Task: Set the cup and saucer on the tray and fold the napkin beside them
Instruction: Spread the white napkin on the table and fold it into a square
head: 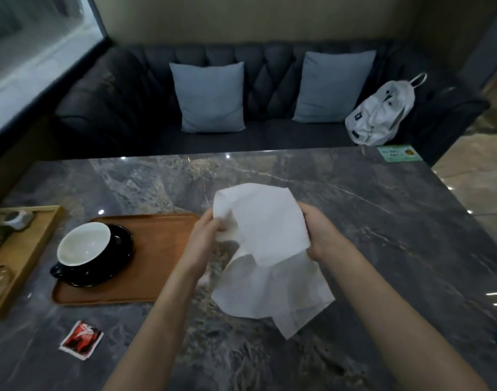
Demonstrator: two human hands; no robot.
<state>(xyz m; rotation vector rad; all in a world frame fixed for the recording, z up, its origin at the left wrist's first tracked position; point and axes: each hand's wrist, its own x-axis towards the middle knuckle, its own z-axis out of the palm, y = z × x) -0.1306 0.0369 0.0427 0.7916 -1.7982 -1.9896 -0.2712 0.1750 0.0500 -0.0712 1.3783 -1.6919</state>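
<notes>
I see both hands gripping the white napkin (pixel 265 249) above the middle of the marble desk (pixel 382 221): my left hand (pixel 206 235) pinches its left edge, my right hand (pixel 319 232) curls around its right side. The black cup (pixel 83 245) sits on its saucer (pixel 120 249) on the brown tray (pixel 157 249) near the desk's left edge.

We have a single view, a wide-angle camera worn on the person's head. It looks forward and down across the marble tabletop (pixel 354 221) from its near edge, close enough that both forearms reach in from the bottom of the frame. It faces the dark sofa (pixel 255 80) behind the far edge. Straight lines bow toward the frame's edges.
</notes>
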